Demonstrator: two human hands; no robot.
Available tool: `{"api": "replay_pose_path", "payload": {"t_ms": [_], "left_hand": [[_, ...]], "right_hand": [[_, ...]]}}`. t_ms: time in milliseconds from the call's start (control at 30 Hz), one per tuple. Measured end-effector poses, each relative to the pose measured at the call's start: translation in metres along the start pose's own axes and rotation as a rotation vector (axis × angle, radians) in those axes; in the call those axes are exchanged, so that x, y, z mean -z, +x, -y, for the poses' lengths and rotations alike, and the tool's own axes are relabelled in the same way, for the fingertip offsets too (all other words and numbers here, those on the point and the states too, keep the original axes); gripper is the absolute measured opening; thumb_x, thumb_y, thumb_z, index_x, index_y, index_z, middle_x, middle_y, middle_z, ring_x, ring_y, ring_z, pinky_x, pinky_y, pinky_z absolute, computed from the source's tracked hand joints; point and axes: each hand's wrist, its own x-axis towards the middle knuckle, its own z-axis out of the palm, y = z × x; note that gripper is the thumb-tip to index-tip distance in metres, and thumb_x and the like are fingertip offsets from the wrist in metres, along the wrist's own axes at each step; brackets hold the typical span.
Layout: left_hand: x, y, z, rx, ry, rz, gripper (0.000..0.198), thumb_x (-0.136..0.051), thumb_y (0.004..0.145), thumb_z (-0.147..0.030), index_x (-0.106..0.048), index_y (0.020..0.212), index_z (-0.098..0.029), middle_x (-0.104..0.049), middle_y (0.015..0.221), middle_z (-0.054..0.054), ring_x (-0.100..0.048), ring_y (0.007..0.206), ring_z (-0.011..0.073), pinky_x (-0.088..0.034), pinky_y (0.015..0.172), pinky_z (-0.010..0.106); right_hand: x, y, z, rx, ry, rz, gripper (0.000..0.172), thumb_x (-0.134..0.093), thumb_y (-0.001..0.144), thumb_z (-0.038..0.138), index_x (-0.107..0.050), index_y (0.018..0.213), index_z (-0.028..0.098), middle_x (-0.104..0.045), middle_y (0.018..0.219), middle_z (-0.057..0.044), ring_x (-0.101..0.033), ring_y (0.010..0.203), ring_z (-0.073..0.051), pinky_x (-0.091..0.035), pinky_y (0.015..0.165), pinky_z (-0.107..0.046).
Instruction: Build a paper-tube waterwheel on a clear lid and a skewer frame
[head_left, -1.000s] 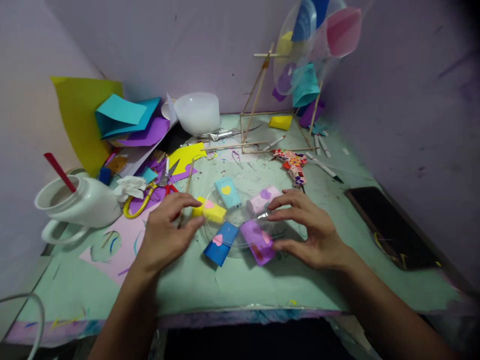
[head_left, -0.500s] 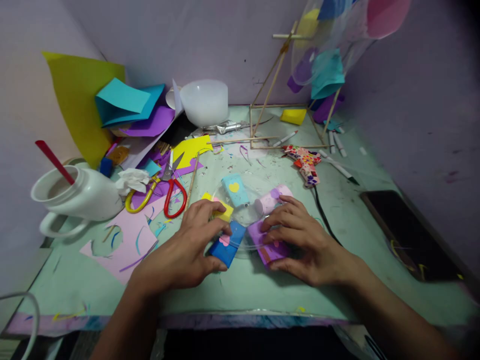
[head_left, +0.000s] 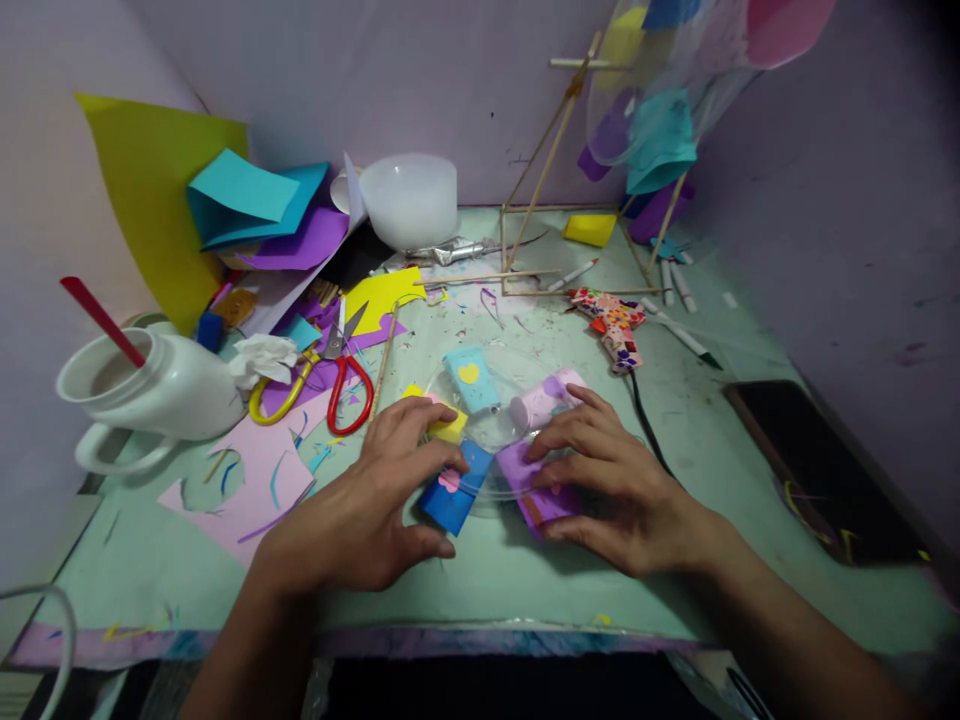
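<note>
Blue paper piece (head_left: 465,492): long axis slanting toward near left.

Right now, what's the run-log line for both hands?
left hand: open at blue piece, contact unclear | right hand: over purple piece, grip unclear | between hands: clear disc | far right: phone

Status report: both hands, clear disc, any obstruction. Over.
Left hand open at blue piece. Right hand at purple piece, grip unclear. Clear disc between hands. Scissors beyond left hand, not blocking.
</note>
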Motion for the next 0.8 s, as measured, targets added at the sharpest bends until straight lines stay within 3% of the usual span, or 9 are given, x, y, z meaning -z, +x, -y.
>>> {"api": "replay_pose_path", "payload": {"t_ms": [100, 200, 333, 433, 567, 800], "left_hand": [[0.004, -0.001, -0.001, -0.064, -0.022, -0.082, 0.043, -0.066, 0.074, -0.04, -0.05, 0.111, -0.027, -0.033, 0.138, 0.007, -0.021, 0.132, 0.0266, -0.024, 0.107, 0.046], [0.005, 0.002, 0.002, -0.058, -0.017, -0.292, 0.026, -0.058, 0.081, -0.032, -0.055, 0.105, -0.024, -0.044, 0.131, 0.008, -0.033, 0.127, 0.024, -0.028, 0.106, 0.044], [0.0, 0.009, 0.01, 0.11, -0.067, -0.684, 0.011, -0.055, 0.082, -0.023, -0.061, 0.09, -0.019, -0.061, 0.109, 0.007, -0.055, 0.105, 0.0189, -0.043, 0.093, 0.035], [-0.005, 0.012, 0.013, 0.335, -0.153, -0.883, 0.009, -0.059, 0.078, -0.025, -0.064, 0.082, -0.019, -0.067, 0.09, 0.002, -0.062, 0.087, 0.0155, -0.048, 0.081, 0.028], [-0.008, 0.015, 0.01, 0.567, -0.192, -1.001, 0.012, -0.064, 0.072, -0.03, -0.067, 0.077, -0.02, -0.067, 0.07, -0.003, -0.061, 0.065, 0.0113, -0.048, 0.065, 0.022], [-0.012, 0.017, 0.002, 0.584, -0.16, -0.979, 0.016, -0.061, 0.073, -0.034, -0.066, 0.069, -0.02, -0.06, 0.057, -0.005, -0.054, 0.055, 0.01, -0.044, 0.054, 0.021]], "right_hand": [[0.001, -0.004, -0.001, 0.02, -0.017, -0.109, 0.027, -0.072, 0.069, 0.034, -0.062, 0.09, 0.018, -0.063, 0.094, -0.006, -0.059, 0.091, -0.022, -0.02, 0.107, -0.054], [0.0, -0.007, -0.004, -0.026, -0.044, -0.313, 0.021, -0.07, 0.071, 0.029, -0.063, 0.089, 0.021, -0.063, 0.092, -0.005, -0.06, 0.088, -0.022, -0.027, 0.104, -0.054], [-0.003, -0.009, -0.009, -0.241, 0.004, -0.723, 0.014, -0.062, 0.077, 0.019, -0.065, 0.09, 0.025, -0.063, 0.089, -0.003, -0.059, 0.09, -0.021, -0.038, 0.095, -0.047], [-0.006, -0.009, -0.014, -0.447, 0.134, -0.944, 0.012, -0.057, 0.082, 0.022, -0.066, 0.089, 0.026, -0.062, 0.09, -0.004, -0.057, 0.093, -0.021, -0.042, 0.089, -0.041], [-0.006, -0.011, -0.02, -0.569, 0.243, -1.036, 0.01, -0.058, 0.082, 0.024, -0.065, 0.089, 0.026, -0.062, 0.088, -0.002, -0.058, 0.085, -0.018, -0.044, 0.086, -0.037], [-0.005, -0.01, -0.022, -0.597, 0.285, -1.02, 0.011, -0.059, 0.081, 0.026, -0.063, 0.091, 0.022, -0.062, 0.091, -0.003, -0.058, 0.089, -0.018, -0.043, 0.088, -0.038]]}}
